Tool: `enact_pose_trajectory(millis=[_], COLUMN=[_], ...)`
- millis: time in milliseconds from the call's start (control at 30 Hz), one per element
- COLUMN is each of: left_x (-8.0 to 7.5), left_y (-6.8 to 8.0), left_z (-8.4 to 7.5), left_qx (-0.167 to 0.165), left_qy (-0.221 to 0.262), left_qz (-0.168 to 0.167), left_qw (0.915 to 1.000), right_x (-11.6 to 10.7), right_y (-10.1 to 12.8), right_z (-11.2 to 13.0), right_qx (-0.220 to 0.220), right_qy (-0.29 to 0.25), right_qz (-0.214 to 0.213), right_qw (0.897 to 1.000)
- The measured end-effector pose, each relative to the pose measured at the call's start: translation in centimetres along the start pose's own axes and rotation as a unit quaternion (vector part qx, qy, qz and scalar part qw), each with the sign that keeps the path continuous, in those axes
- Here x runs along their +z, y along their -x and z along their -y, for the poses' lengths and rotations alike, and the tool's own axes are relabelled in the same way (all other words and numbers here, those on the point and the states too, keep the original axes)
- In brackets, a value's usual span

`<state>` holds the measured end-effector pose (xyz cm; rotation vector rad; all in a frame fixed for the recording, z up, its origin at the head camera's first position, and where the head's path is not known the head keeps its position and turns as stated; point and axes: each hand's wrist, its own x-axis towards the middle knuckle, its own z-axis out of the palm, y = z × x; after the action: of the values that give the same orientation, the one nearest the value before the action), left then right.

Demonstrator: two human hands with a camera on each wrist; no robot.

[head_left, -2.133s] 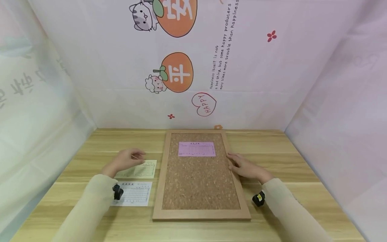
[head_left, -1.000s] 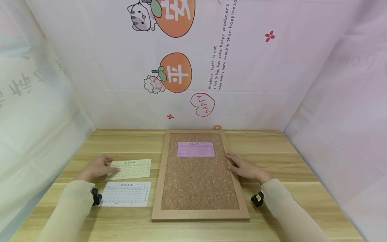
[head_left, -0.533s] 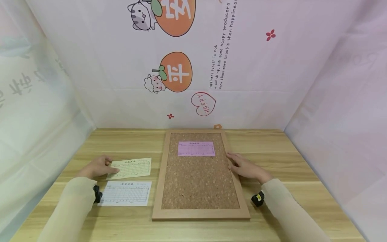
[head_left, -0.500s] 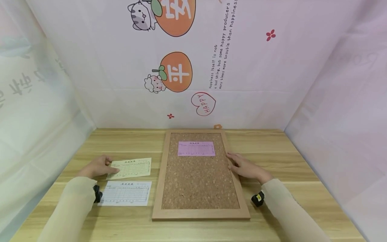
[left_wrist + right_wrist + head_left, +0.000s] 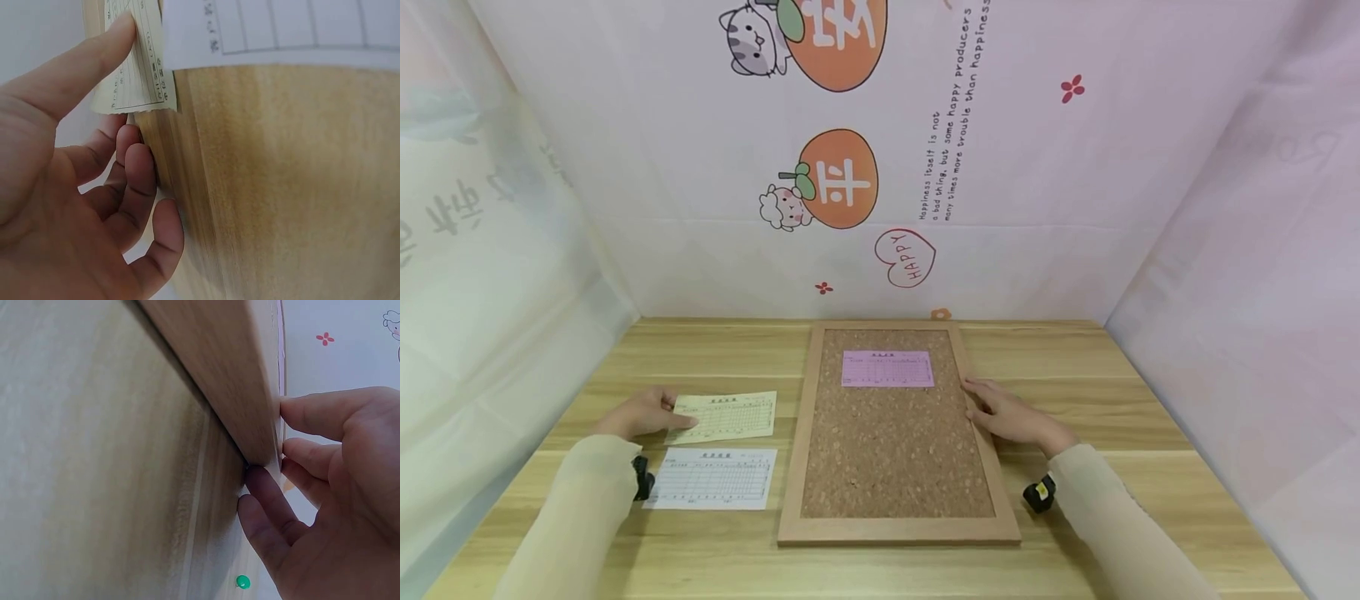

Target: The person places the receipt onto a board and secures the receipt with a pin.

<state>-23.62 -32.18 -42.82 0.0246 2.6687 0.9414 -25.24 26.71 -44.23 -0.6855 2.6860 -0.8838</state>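
Note:
A cork board (image 5: 895, 450) with a light wooden frame (image 5: 212, 369) lies flat in the middle of the table, and a pink slip (image 5: 887, 368) sits on its upper part. My left hand (image 5: 642, 412) pinches the left edge of a yellow slip (image 5: 724, 417). In the left wrist view the thumb (image 5: 94, 56) lies on top of the yellow slip (image 5: 140, 69) and the fingers curl beneath it. My right hand (image 5: 1003, 412) rests against the board's right frame edge, fingers loosely straight, thumb (image 5: 312, 412) on top.
A white slip (image 5: 711, 479) lies just in front of the yellow one, and the white slip (image 5: 281, 31) also shows in the left wrist view. A green pushpin (image 5: 242, 582) sits on the wooden table (image 5: 1150, 417) by my right hand. Printed cloth walls close the back and both sides.
My left hand slid from the top of the yellow slip to its left edge and took hold of it; the slip shifted slightly. The right hand stayed on the frame.

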Motion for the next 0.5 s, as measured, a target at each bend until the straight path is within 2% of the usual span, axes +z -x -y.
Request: enact_pose_trajectory(millis=[200, 500], left_x=[-0.09, -0.11], left_y=[0.25, 0.24], left_z=[-0.44, 0.02], left_qx=[-0.008, -0.01], left_qy=[-0.033, -0.02], left_qz=[-0.008, -0.01], left_qw=[0.9994, 0.9997], right_x=[0.04, 0.03], right_y=[-0.08, 0.08], right_z=[-0.4, -0.02], right_qx=[0.003, 0.005], right_qy=[-0.007, 0.0], right_qz=[0.003, 0.002], right_qw=[1.0, 1.0])
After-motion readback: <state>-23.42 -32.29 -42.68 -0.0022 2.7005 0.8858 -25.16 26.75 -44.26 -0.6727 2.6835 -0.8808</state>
